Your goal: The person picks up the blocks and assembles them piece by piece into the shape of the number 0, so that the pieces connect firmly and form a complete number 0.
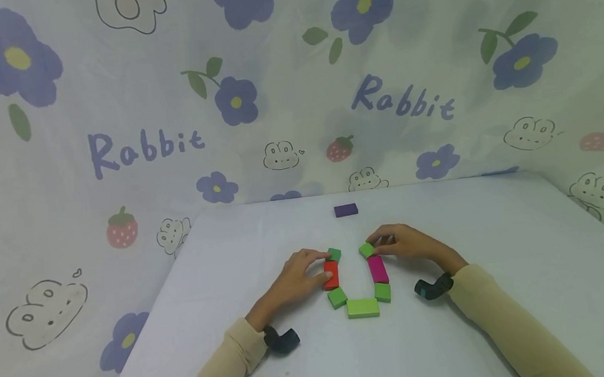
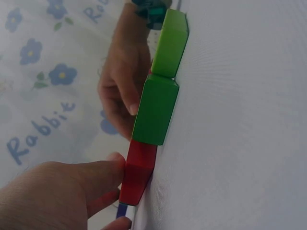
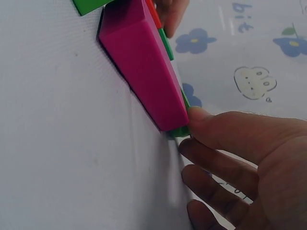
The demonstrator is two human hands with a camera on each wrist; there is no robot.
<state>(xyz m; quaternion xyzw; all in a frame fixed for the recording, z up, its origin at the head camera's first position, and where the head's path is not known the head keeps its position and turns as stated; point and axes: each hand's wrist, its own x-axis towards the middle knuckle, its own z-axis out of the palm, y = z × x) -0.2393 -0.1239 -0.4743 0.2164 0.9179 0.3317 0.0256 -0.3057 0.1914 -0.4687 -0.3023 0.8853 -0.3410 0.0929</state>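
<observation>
Colored blocks form a U on the white table. Its left side has a dark green block (image 1: 335,254) at the far end, then a red block (image 1: 332,266). My left hand (image 1: 299,276) lays its index fingertip at the dark green block and its thumb against the red one. Opposite, my right hand (image 1: 406,243) pinches a light green block (image 1: 366,250) between thumb and index finger, at the far end of a magenta block (image 1: 378,270). In the right wrist view the magenta block (image 3: 144,67) largely hides the pinched one.
Green blocks sit at the near left corner (image 1: 337,297) and near right corner (image 1: 382,292), with a yellow-green block (image 1: 363,308) across the near end. A dark purple block (image 1: 346,210) lies farther back. Behind the table (image 1: 452,342) hangs a patterned curtain (image 1: 295,106).
</observation>
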